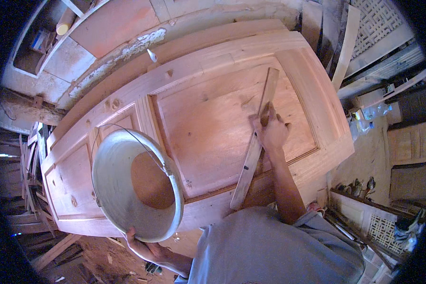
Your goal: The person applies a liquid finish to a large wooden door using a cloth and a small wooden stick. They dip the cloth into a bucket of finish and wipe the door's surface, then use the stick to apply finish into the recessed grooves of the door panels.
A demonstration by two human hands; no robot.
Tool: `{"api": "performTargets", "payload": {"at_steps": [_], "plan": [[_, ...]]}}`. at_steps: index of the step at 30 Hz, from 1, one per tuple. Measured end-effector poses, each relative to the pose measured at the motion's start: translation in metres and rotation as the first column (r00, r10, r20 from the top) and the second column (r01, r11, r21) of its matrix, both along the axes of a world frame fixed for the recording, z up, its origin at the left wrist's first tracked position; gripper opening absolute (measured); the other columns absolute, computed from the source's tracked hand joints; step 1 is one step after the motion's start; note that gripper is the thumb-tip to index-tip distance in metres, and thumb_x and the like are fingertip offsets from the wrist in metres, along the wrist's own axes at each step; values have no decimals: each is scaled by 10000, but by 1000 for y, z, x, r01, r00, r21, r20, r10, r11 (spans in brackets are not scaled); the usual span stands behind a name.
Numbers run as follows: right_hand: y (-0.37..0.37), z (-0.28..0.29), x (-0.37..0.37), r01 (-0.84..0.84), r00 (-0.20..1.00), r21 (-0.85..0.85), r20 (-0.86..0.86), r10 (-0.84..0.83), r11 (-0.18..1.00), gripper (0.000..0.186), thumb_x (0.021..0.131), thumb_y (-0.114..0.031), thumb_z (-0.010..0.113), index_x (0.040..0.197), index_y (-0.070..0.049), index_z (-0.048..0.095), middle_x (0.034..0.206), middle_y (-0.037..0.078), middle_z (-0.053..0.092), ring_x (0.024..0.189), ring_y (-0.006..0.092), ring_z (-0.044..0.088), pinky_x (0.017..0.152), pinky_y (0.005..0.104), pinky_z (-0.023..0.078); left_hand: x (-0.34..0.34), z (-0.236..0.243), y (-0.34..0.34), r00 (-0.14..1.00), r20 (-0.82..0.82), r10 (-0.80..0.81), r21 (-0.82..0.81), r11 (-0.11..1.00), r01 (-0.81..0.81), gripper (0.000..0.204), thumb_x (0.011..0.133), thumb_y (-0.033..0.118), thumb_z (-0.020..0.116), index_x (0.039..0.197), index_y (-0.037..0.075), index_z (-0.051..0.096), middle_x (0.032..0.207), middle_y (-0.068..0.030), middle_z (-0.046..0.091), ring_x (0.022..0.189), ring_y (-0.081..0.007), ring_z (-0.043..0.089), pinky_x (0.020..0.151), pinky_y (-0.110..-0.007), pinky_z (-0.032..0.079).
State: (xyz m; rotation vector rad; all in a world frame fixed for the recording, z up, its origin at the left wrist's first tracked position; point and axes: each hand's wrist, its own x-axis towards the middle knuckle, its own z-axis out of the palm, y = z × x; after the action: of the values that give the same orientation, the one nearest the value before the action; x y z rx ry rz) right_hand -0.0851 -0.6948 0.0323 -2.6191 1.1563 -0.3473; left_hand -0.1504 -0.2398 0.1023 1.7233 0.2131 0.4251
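- Left hand (144, 246) grips the bucket (120, 182) by its near rim; right hand (273, 132), apart, clasps the wooden strip (251, 163) over the door (208, 128).
- Handling both seems the step; moving either calls for firm grips.

Loose timber (31, 177) crowds the left, a lattice panel (376, 31) the upper right; the brown floor (97, 258) is littered.

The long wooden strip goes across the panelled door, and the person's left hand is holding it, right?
Not quite: it's the right hand that holds the long wooden strip, as the head view shows. The left hand is on the bucket. The strip does go across the panelled door.
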Motion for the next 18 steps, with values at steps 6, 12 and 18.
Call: {"api": "performTargets", "payload": {"at_steps": [6,12,18], "plan": [[3,4,1,15,1000,-76,-16,-16,997,659,822,-537,600,1309,-97,546,981,149,686,885,327,668,828,507,393,12,-3,5,993,-115,-10,-239,971,-18,465,869,307,689,1191,11,532,1382,-201,458,1236,-310,449,1093,-428,316],[1,-13,18,25,999,-155,28,-21,988,628,828,-518,594,1294,-99,559,977,134,686,867,313,669,815,510,393,14,4,-17,988,105,-112,307,949,75,524,872,395,685,1182,0,536,1342,-209,479,1211,-315,468,1065,-427,347],[1,-5,40,43,998,-83,55,-38,996,635,809,-515,620,1281,-97,553,933,130,697,848,297,674,802,473,405,22,6,-22,997,-79,6,-85,996,-13,459,862,341,724,1137,16,552,1359,-207,469,1255,-296,433,1098,-423,308]]}}
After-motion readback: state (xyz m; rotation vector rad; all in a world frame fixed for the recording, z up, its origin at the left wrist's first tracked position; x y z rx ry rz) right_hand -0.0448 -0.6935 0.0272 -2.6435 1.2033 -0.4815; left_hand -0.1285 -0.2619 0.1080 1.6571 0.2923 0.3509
